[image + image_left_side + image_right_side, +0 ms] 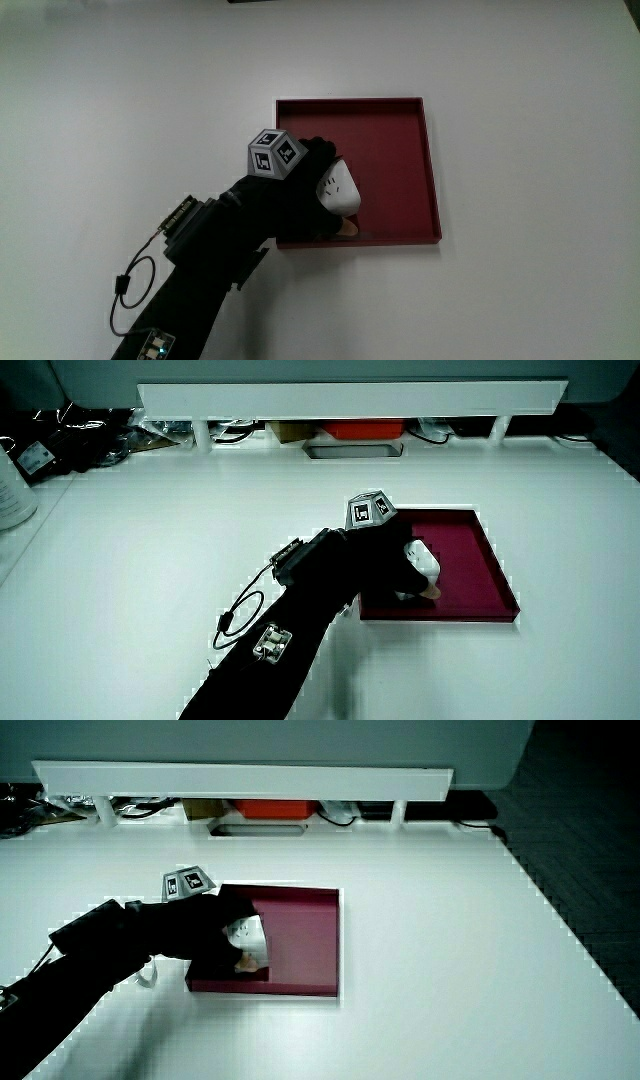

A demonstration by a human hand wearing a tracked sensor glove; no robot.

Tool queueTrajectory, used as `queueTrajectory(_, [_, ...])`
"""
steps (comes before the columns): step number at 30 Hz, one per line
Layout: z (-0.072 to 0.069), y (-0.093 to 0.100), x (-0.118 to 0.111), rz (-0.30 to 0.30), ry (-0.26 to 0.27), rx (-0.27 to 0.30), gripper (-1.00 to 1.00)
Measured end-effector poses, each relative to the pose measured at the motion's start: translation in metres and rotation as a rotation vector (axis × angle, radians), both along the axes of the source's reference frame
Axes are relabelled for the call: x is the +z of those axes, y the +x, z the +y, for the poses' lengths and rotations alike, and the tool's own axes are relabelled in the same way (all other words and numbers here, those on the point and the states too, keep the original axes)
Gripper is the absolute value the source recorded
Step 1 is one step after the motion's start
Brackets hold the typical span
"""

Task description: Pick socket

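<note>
A dark red tray (400, 130) lies on the white table, also seen in both side views, tray (475, 560) and tray (305, 935). The gloved hand (315, 205) reaches into the part of the tray nearest the person. Its fingers are curled around a white socket (338, 187), which shows between the fingers in both side views, socket (421, 560) and socket (246, 935). Part of the socket is hidden by the glove. A patterned cube (275, 152) sits on the back of the hand.
A low white partition (350, 398) runs along the table's edge farthest from the person, with clutter and an orange box (355, 430) under it. A pale container (12, 490) stands at the table's edge in a side view.
</note>
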State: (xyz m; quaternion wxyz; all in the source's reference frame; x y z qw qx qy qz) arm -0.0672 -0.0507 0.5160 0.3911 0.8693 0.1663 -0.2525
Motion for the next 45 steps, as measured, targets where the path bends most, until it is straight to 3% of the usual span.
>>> queueTrajectory(21, [0.003,0.001,-0.005,0.018,0.099,-0.024,1.0])
queueTrajectory(35, [0.0,-0.002,-0.022,0.057,0.158,-0.025,1.0])
queueTrajectory(45, [-0.014,-0.03,-0.07,0.098,0.225,-0.055,1.0])
